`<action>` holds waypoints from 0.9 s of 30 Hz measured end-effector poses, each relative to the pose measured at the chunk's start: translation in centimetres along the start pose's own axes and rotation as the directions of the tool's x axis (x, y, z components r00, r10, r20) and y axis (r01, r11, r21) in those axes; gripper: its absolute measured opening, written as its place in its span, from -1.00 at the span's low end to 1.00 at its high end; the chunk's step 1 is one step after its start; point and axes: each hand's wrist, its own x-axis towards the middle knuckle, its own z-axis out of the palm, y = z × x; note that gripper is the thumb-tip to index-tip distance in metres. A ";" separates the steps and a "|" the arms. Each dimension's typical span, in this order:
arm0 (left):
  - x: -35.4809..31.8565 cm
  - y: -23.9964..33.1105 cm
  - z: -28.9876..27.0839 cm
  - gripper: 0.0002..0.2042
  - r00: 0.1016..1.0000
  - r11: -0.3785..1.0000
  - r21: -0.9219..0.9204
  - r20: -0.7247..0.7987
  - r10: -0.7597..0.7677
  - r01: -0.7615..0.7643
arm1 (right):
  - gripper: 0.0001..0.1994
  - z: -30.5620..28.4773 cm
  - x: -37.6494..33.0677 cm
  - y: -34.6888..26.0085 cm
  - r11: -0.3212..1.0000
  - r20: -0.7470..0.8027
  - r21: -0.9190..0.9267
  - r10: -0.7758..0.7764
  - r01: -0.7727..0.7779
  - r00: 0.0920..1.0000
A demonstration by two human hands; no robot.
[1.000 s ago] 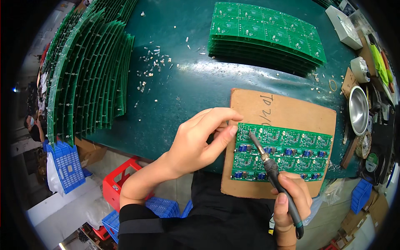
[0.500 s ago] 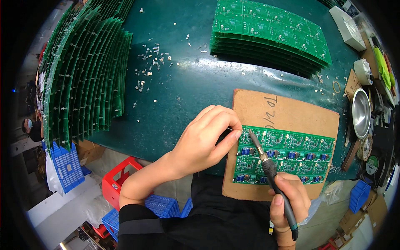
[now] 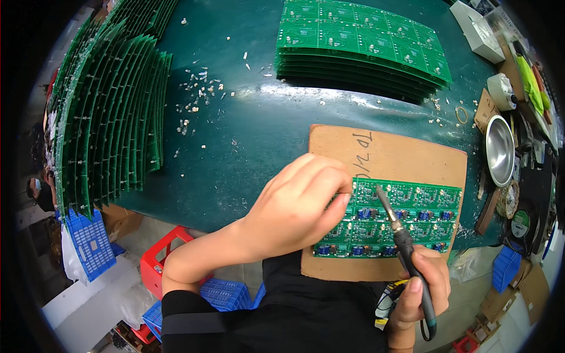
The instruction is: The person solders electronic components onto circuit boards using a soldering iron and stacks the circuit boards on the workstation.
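With the right hand (image 3: pixel 438 287) gripping the iron (image 3: pixel 404 242), steady its tip over the board (image 3: pixel 374 230), clear of the left hand (image 3: pixel 303 203), whose hold I cannot tell.

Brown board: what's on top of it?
A green circuit board and handwriting show on the brown board. The left hand hides the circuit board's upper left corner, the soldering iron a strip; the brown surface beneath the circuit board can't be seen.

The circuit board panel (image 3: pixel 372 229) is green with blue component rows (image 3: pixel 366 214), the soldering iron (image 3: pixel 405 244) mostly black, the cardboard (image 3: pixel 409 154) brown.
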 end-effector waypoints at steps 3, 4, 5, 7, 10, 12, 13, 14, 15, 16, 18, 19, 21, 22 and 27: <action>0.4 -0.1 1.0 -0.82 0.999 0.997 0.078 0.033 0.006 -0.009 | -0.74 0.3 -0.1 0.2 0.999 0.005 0.034 0.037 -0.037 0.999; 0.5 -0.1 1.1 -0.81 0.999 0.992 0.125 0.045 0.013 -0.019 | -0.74 0.4 0.0 0.2 0.999 0.003 0.035 0.040 -0.040 0.999; 0.7 -0.1 1.3 -0.81 0.999 0.992 0.120 0.048 0.015 -0.021 | -0.74 0.4 0.1 0.3 0.999 0.003 0.037 0.040 -0.040 0.999; 0.9 -0.1 1.6 -0.80 0.999 0.987 0.160 0.037 0.029 -0.034 | -0.75 0.5 0.2 0.6 0.998 0.000 0.038 0.044 -0.044 0.999; 1.1 0.2 1.5 -0.81 0.998 0.983 0.176 0.053 0.035 -0.044 | -0.76 0.5 0.4 0.9 0.998 -0.004 0.069 0.001 -0.001 1.000; 1.2 0.3 1.6 -0.81 0.997 0.983 0.179 0.064 0.034 -0.045 | -0.77 0.4 0.6 1.1 0.996 0.021 0.060 -0.063 0.062 0.998; 1.2 0.3 1.5 -0.82 0.997 0.982 0.184 0.072 0.032 -0.045 | -0.77 0.3 0.5 1.1 0.996 0.019 0.061 -0.061 0.060 0.998; 1.3 0.3 1.4 -0.82 0.997 0.982 0.185 0.075 0.033 -0.047 | -0.77 0.2 0.5 1.2 0.995 0.001 0.078 -0.061 0.060 0.998; 1.3 0.3 1.2 -0.82 0.997 0.991 0.135 0.076 0.008 -0.018 | -0.76 0.1 0.4 1.3 0.994 -0.018 0.095 -0.060 0.061 0.998; 1.4 0.4 1.0 -0.83 0.997 0.996 0.084 0.079 -0.017 0.010 | -0.75 -0.6 0.1 1.0 0.997 -0.041 0.065 -0.027 0.029 0.999; 1.7 1.1 0.6 -0.83 0.999 0.998 0.052 0.044 -0.024 0.022 | -0.75 -1.8 -0.1 1.0 0.998 -0.113 0.061 -0.018 0.025 0.993; 1.9 1.4 0.5 -0.82 0.997 0.998 0.029 0.040 -0.061 0.060 | -0.75 -2.2 -0.1 1.1 0.998 -0.105 0.064 -0.009 0.016 0.994; 1.9 1.4 0.5 -0.82 0.996 0.997 0.034 0.043 -0.072 0.070 | -0.75 -2.0 0.1 1.2 0.998 -0.072 0.061 -0.022 0.027 0.997; 1.9 1.3 0.6 -0.82 0.996 0.997 0.036 0.046 -0.070 0.068 | -0.74 -1.8 0.3 1.2 0.998 -0.036 0.055 -0.036 0.038 0.999; 1.7 0.7 1.0 -0.84 0.989 0.995 0.066 0.125 -0.078 0.070 | -0.77 -0.3 1.0 1.3 0.993 0.013 0.110 -0.046 0.044 0.999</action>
